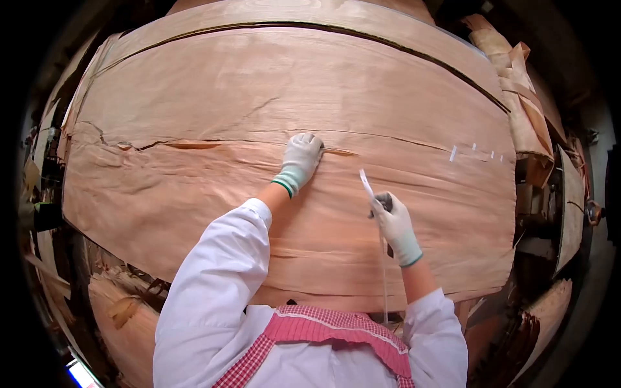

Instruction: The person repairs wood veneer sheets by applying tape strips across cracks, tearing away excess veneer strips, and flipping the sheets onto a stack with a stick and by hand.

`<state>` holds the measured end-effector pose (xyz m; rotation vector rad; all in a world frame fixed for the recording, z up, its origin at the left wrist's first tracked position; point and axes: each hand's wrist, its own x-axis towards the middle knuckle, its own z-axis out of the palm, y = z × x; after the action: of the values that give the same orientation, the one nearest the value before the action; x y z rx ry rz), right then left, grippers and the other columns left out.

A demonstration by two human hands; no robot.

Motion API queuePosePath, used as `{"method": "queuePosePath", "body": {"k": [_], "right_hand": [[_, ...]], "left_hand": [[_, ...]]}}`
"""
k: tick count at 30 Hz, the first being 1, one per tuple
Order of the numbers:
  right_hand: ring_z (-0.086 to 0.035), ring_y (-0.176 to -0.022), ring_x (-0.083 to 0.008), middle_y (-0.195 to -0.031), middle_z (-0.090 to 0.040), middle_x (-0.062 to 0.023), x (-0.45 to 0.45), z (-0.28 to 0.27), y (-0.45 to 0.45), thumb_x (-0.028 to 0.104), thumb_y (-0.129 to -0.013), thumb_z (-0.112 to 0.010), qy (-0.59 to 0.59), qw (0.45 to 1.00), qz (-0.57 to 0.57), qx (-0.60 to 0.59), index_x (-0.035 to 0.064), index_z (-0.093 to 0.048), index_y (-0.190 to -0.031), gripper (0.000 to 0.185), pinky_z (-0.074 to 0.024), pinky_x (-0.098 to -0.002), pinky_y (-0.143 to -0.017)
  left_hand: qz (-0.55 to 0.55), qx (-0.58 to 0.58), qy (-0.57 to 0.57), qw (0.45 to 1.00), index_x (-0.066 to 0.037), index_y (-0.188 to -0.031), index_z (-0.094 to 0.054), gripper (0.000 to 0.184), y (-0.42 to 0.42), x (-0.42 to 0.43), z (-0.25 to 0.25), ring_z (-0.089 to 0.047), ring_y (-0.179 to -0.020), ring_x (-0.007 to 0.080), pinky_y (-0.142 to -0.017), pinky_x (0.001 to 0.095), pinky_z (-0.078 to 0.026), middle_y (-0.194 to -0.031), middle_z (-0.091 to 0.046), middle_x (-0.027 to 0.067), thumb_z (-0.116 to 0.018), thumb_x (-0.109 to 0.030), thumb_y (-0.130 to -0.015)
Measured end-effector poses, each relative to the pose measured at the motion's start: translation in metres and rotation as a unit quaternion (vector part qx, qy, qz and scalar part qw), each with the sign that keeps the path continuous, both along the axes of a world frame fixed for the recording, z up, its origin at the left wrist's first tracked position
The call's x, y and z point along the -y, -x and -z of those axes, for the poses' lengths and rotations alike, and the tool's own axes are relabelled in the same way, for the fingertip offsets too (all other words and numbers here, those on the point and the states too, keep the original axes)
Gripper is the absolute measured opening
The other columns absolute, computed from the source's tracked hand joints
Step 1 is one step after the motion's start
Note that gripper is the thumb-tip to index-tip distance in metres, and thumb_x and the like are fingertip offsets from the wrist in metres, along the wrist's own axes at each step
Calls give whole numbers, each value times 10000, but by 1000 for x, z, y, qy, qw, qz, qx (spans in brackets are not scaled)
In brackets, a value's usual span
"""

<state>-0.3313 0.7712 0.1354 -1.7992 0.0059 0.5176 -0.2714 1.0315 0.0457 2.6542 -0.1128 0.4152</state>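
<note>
A large sheet of thin wood veneer (194, 84) lies before me, wrinkled and split along a line across its middle. On that split rests my left hand (301, 158) in a white glove, fingers bent and pressed together; their tips are hidden against the wood. My right hand (394, 226), gloved with dark fingertips, is closed on a strip of white tape (366, 183) whose free end points up over the sheet. A thin pale length hangs from this hand toward my apron. Short white tape pieces (453, 154) stick to the sheet at the right.
A long dark gap (259, 26) crosses the far part of the stack. Rolled and folded veneer (517, 97) stands at the right edge. More veneer pieces (116, 317) lie low at the left, and a lit screen (81, 374) shows at the lower left.
</note>
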Motion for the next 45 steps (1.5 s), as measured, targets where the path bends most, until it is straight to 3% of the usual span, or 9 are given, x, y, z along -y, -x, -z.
{"method": "queuePosePath", "body": {"k": [6,16,22,25,28,31,35,39,45], "right_hand": [[-546,-701,-83,-743,-610,-18,-47,16,-30,187,-942,-579,28,999,28,-33,16,-587,-958,171,-431,-250,-670],[-491,-572,-66,-722,-632,-5,-93,52,-61,233,-914,-637,-33,992,64,-106,36,-641,-948,200,-378,-226,-512],[-540,-578,-89,-703,-643,-26,-105,59,-60,187,-899,-634,-52,984,119,-126,16,-655,-866,175,-418,-242,-527],[-620,-684,-142,-760,-669,-91,-94,102,-73,203,-889,-626,133,990,-3,37,-19,-633,-888,222,-478,-310,-623],[-649,-743,-150,-782,-680,-124,-59,30,-112,216,-876,-630,399,894,-125,163,-36,-638,-914,254,-484,-323,-651],[-620,-725,-135,-773,-674,-88,-5,32,-130,213,-888,-624,155,987,3,42,-18,-647,-939,237,-471,-295,-643],[-492,-578,-64,-730,-614,-2,13,57,-117,183,-919,-614,15,986,166,16,50,-640,-950,140,-385,-215,-521],[-423,-512,-46,-704,-582,17,6,63,-128,202,-928,-601,6,983,183,-36,66,-621,-932,138,-327,-222,-448],[-476,-561,-77,-712,-614,-21,-9,62,-164,219,-904,-631,30,987,145,-55,18,-643,-891,202,-378,-240,-504]], "left_hand": [[6,25,14,1000,-100,-894,-596,82,-3,-2,2,-560,-911,305,-824,420,-435,-917,-600,90,-627,-153,-839],[-7,50,81,995,-109,-1086,-608,255,-5,-4,-1,-570,-980,291,-845,409,-458,-1054,-618,86,-597,-104,-831],[189,43,-64,979,-110,-1173,-596,354,-6,-20,6,-571,-1063,266,-909,386,-468,-1164,-608,65,-549,-103,-822],[213,58,-152,963,-59,-1153,-596,344,-3,-20,-8,-569,-1072,263,-940,379,-453,-1173,-609,90,-537,-117,-820],[206,11,-199,958,-32,-1148,-587,341,-4,-5,-16,-559,-1112,278,-999,415,-413,-1194,-599,118,-528,-110,-821],[188,-57,-191,962,-48,-1221,-540,422,-19,15,-9,-519,-1201,293,-1079,480,-335,-1276,-555,126,-572,-194,-826],[185,8,-57,981,-69,-1359,-421,660,-41,79,-20,-440,-1285,272,-1125,463,-268,-1333,-503,122,-660,-352,-812],[89,-43,-19,995,-80,-1407,-359,690,-73,94,1,-448,-1254,271,-1107,417,-285,-1288,-514,114,-651,-316,-829],[72,-59,33,995,-106,-1394,-389,584,-81,91,8,-481,-1183,267,-1053,414,-331,-1253,-525,103,-597,-218,-860]]}}
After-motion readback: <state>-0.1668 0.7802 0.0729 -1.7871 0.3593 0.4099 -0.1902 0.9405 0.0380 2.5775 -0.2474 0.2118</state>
